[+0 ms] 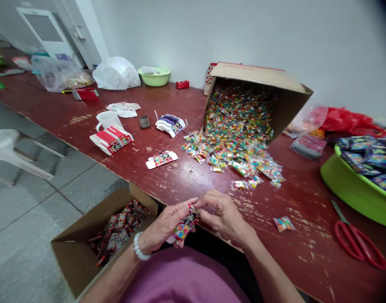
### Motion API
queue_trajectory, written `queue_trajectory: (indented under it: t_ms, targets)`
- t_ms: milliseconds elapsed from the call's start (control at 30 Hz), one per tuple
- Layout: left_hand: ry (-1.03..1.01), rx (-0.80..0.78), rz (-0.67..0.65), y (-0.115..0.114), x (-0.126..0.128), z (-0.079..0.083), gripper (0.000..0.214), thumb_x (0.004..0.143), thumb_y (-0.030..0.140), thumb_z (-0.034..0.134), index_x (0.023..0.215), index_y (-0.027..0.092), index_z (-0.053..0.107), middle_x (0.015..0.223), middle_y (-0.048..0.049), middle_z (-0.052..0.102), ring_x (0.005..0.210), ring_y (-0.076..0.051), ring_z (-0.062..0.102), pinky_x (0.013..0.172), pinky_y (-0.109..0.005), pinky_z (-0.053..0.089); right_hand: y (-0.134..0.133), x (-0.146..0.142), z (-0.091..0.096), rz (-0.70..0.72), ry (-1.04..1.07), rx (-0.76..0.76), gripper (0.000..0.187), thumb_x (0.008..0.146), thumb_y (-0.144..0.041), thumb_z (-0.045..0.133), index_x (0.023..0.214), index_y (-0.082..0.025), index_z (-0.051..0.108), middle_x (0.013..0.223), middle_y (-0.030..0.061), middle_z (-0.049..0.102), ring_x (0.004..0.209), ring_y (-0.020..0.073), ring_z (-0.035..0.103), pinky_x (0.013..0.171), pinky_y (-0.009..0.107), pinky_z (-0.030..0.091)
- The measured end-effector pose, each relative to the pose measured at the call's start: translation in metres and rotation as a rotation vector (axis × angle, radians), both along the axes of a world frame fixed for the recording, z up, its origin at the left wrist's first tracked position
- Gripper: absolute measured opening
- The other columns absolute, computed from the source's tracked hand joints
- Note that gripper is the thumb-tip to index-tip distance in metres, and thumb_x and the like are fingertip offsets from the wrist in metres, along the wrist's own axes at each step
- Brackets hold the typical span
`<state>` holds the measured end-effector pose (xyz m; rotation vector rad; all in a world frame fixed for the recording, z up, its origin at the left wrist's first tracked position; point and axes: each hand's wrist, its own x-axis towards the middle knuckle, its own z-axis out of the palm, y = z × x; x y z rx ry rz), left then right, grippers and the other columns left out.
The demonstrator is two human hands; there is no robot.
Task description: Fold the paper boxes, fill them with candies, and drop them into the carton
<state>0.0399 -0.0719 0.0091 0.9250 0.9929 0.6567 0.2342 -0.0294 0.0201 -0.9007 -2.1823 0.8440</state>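
The person's left hand [167, 223] is clamping a small printed box [184, 227] in front of the lap, at the table's near edge, with the thumb lying along one side and the fingers wrapping underneath. The right hand [220, 210] is touching the box's upper end, its thumb and index finger bunching close together there; whether they are pinching the flap, one cannot tell. A beaded bracelet [140, 248] is circling the left wrist.

Below and to the left of the left hand, an open carton [70, 256] is holding many similar printed boxes [123, 227]. Beyond the left hand, a flattened box [162, 159] is lying on the red table [205, 185]; farther off that way, a red-and-white stack of flat boxes [112, 139] is resting just beside a white mug [108, 120].

Ahead of the right hand, clear candy packets [233, 155] are spilling from a large tipped carton [290, 107]. To that hand's right, a single candy packet [284, 224] is lying apart, and red-handled scissors [366, 248] are resting farther right, near a green tub [353, 189].
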Motion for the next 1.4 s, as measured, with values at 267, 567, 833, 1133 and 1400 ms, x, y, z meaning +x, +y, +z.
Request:
queue_trajectory:
  t_ms: [267,567,833,1133,1400]
  targets:
    - [-0.059,-0.056,0.138,0.005,0.007,-0.007,0.063,0.090,0.057,0.050,0.145,0.024,0.044,0.076,-0.0038,0.067,0.044,-0.012,0.059,0.040,-0.021,0.045,-0.012,-0.010,0.001,-0.022,-0.235,0.156,0.023,0.085,-0.009,0.054,0.103,-0.019,0.065,0.094,0.0082,0.064,0.089,0.0219,0.055,0.082,0.035,0.045]
    - [-0.174,0.000,0.277,0.011,0.007,-0.016,0.042,0.084,0.039,0.070,0.120,0.024,0.057,0.111,-0.0096,0.069,0.086,-0.018,0.069,0.070,-0.027,0.054,0.036,0.036,-0.044,-0.482,-0.289,0.023,0.030,0.092,-0.022,0.052,0.121,-0.026,0.061,0.118,0.0057,0.064,0.105,0.0200,0.059,0.090,0.032,0.048]
    - [-0.072,0.100,0.367,0.026,-0.008,-0.015,0.031,0.078,0.034,0.076,0.103,0.019,0.065,0.085,0.0002,0.064,0.070,-0.010,0.058,0.065,-0.022,0.050,0.064,0.105,-0.048,-0.768,-0.486,-0.037,0.009,0.082,-0.026,0.064,0.079,-0.018,0.066,0.101,0.0169,0.064,0.102,0.0343,0.053,0.081,0.043,0.043]
    - [-0.051,0.110,0.631,0.031,-0.016,-0.011,0.042,0.064,0.027,0.086,0.098,0.016,0.064,0.087,-0.0017,0.069,0.072,-0.014,0.064,0.066,-0.026,0.055,0.002,0.014,-0.027,-0.284,0.341,-0.765,0.027,0.089,-0.048,0.058,0.089,-0.021,0.056,0.067,-0.0011,0.064,0.053,0.0123,0.056,0.045,0.019,0.038]
    - [-0.242,-0.053,0.603,0.017,-0.020,-0.015,0.040,0.070,0.017,0.080,0.100,0.020,0.054,0.089,-0.0012,0.067,0.076,-0.018,0.068,0.067,-0.037,0.060,-0.009,-0.007,-0.026,-0.314,0.346,-0.638,0.022,0.085,-0.041,0.065,0.084,-0.019,0.063,0.064,-0.0031,0.060,0.054,0.0096,0.050,0.050,0.020,0.038]
